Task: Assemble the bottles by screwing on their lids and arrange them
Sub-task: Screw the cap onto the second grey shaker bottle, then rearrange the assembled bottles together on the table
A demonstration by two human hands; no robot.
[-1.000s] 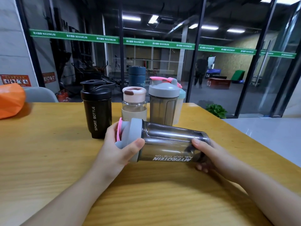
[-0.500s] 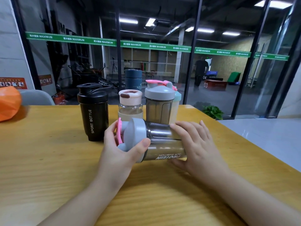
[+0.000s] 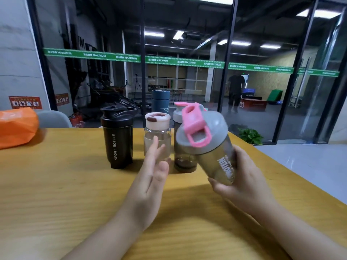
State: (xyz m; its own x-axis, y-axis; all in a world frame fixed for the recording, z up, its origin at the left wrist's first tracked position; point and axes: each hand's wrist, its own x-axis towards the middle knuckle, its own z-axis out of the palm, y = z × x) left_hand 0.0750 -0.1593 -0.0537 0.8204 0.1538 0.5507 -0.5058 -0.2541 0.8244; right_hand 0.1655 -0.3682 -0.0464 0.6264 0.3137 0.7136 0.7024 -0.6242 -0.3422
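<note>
Above the worktop (image 3: 56,194), the right hand (image 3: 242,184) grips the smoky shaker bottle (image 3: 216,156) low on its body, tilting it so the grey lid (image 3: 202,132) with its pink flip cap (image 3: 195,124) faces the camera, probably ahead of standing it up. Just left of it, the left hand (image 3: 150,181) hangs released and empty. Behind stand capped bottles in a row: black bottle (image 3: 117,139), clear bottle (image 3: 157,136).

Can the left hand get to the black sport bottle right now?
Probably yes. The left hand is open and empty, and the black sport bottle stands just to its left on the table, with nothing between them.
</note>
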